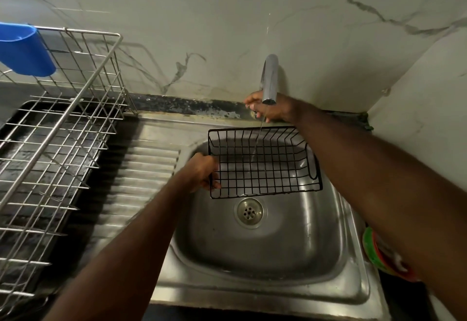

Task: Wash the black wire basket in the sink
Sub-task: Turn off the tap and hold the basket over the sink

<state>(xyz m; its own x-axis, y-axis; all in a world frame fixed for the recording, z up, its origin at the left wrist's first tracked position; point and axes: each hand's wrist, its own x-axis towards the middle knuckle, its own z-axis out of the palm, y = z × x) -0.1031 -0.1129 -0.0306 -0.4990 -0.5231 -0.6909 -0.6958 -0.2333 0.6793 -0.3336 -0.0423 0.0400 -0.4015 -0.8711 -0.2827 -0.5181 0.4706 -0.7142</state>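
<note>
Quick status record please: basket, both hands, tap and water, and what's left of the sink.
basket: black wire basket held over the sink, under the tap
left hand: left hand grips the basket's left rim
right hand: right hand at the base of the tap, grip hidden
water: thin stream falling through the basket
drain: strainer uncovered
left of sink: steel dish rack with blue cup

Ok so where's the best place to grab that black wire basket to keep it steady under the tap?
Grip the black wire basket by the top rim wire of a short end, coming in from the side, as the left hand does now. The open mesh lets fingers curl round a wire, and a side grip stays out of the thin stream from the faucet falling through its middle over the sink.
</note>
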